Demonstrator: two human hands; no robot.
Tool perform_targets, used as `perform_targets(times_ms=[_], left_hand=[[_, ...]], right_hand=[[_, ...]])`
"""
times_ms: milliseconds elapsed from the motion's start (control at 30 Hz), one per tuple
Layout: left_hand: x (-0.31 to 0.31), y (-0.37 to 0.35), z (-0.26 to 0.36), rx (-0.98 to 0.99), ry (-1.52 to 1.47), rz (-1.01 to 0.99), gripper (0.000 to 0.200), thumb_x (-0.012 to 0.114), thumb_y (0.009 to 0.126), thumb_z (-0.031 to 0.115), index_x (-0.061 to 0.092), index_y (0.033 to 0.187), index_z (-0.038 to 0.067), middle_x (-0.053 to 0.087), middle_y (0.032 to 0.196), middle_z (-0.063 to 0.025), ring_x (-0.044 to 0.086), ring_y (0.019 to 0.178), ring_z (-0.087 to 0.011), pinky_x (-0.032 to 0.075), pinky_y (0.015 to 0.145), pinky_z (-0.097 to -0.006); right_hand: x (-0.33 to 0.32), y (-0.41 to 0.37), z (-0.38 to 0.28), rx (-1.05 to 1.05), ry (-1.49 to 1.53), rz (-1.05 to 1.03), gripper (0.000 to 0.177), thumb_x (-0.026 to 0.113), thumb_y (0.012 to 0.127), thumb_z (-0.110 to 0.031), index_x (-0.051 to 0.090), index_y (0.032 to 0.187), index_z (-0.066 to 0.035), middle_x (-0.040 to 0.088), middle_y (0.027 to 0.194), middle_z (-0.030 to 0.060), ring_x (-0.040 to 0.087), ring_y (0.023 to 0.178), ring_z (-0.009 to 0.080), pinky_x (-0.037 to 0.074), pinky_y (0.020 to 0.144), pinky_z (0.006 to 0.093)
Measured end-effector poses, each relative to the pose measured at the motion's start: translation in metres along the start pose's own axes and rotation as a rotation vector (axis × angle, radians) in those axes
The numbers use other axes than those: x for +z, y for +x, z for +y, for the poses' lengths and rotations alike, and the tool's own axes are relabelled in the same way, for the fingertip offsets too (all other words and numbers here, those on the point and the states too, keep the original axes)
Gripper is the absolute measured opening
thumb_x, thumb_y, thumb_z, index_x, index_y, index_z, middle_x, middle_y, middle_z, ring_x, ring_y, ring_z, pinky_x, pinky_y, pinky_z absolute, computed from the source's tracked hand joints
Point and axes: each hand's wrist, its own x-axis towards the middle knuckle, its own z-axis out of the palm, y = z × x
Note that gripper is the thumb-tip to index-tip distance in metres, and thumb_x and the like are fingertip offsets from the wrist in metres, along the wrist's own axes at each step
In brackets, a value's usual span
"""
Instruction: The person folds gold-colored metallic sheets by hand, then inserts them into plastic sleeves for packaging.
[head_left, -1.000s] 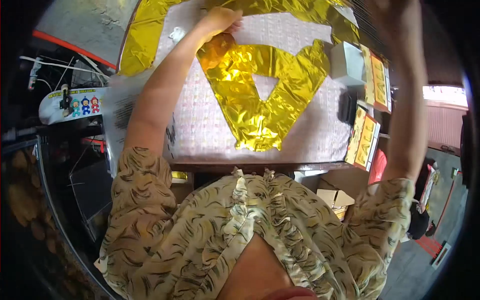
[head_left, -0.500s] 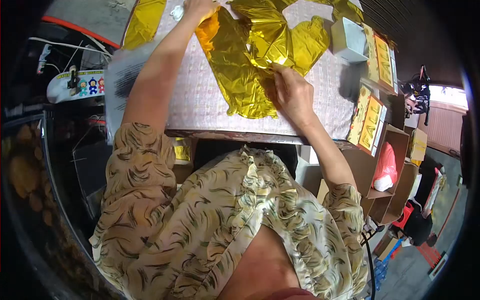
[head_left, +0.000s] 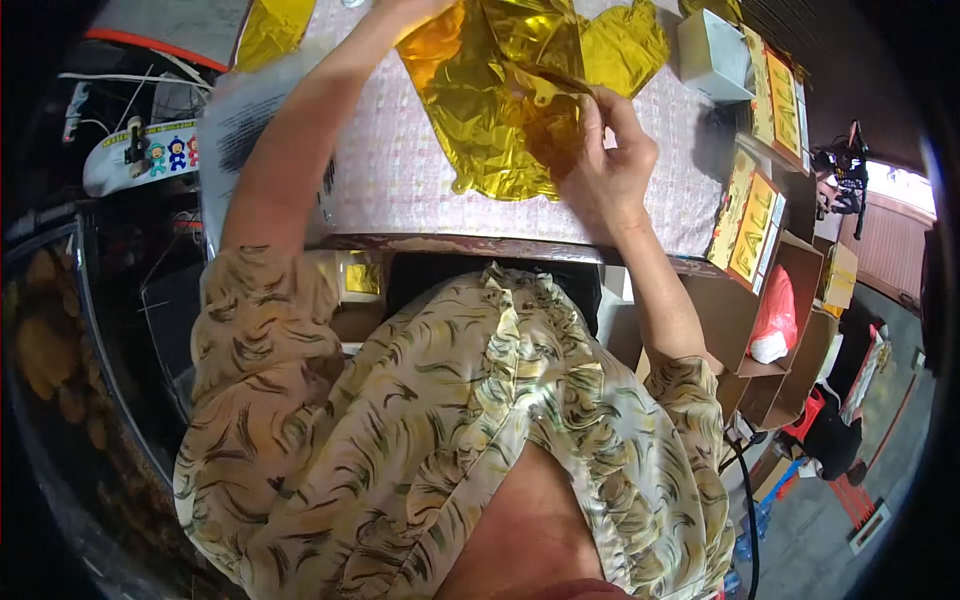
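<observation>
Over the tabletop (head_left: 375, 190), gold foil (head_left: 480, 130) is pinched by the right hand (head_left: 622, 155), best lightly; whether the left hand (head_left: 412, 10) grasps cannot be told.

Since 1 s ago: right hand (head_left: 622, 155) has come in from upper right, now pinching an edge of the foil (head_left: 475, 130). Foil went from flat, triangular hole showing, to partly folded over, hole hidden.
</observation>
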Motion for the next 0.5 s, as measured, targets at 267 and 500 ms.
perform_targets(times_ms=[267,500], left_hand=[[-0.015,-0.043,-0.008,0.274,-0.445,-0.162,0.014,0.066,0.091,0.011,0.069,0.101,0.001,0.066,0.097,-0.0186,0.063,0.099,-0.0386,0.052,0.087,-0.0436],[-0.010,-0.080,-0.005,0.299,-0.291,-0.306,0.045,0.067,0.096,0.027,0.060,0.133,0.001,0.057,0.135,-0.0221,0.055,0.123,-0.0401,0.046,0.102,-0.0463]], right_hand=[[0.012,-0.015,-0.001,-0.501,-0.300,-0.230,0.016,0.077,0.085,-0.004,0.073,0.101,-0.002,0.077,0.102,0.0127,0.075,0.094,0.0283,0.059,0.092,0.0395],[0.010,-0.040,0.001,-0.584,-0.445,-0.362,0.018,0.075,0.083,-0.007,0.072,0.100,-0.002,0.076,0.106,0.0126,0.074,0.101,0.0280,0.058,0.093,0.0397]])
